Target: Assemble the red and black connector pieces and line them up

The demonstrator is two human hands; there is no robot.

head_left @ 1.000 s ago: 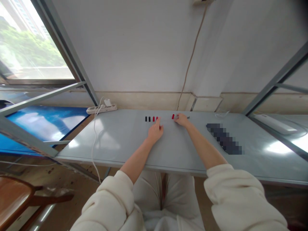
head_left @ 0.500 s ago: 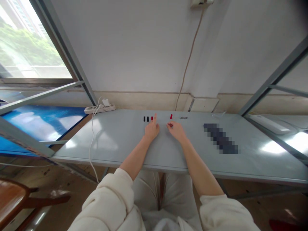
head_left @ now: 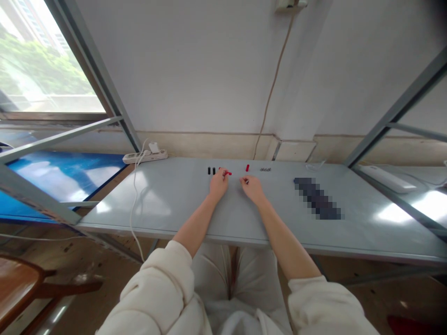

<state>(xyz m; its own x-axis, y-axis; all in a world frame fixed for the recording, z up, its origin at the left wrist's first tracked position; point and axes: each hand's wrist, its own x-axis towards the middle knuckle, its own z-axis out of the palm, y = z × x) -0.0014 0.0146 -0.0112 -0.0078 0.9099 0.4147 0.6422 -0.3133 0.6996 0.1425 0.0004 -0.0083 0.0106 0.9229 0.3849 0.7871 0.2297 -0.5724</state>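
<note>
My left hand (head_left: 219, 183) is closed in a pinch around a small red cylinder (head_left: 229, 173), whose end sticks out to the right of the fingers. Just beyond its fingertips, another red piece is mostly hidden. Beside that hand stand two small black cylinders (head_left: 211, 170). My right hand (head_left: 252, 188) is closed too, its fingers pinched on a small dark or metallic piece (head_left: 247, 182) too tiny to name. Beyond the right hand is a red cylinder (head_left: 247, 168), and to the right of it lies a short row of small grey metal pieces (head_left: 265, 170).
The grey table (head_left: 181, 209) runs along a wall. A white power strip (head_left: 145, 157) sits at its back left, its cable (head_left: 134, 200) crossing the tabletop. On the right lies a dark pixelated object (head_left: 317, 199). Metal frame posts rise at both ends.
The left index finger, stretched out before, has curled in, and a red cylinder now shows in that hand. The right hand stays pinched in nearly the same place.
</note>
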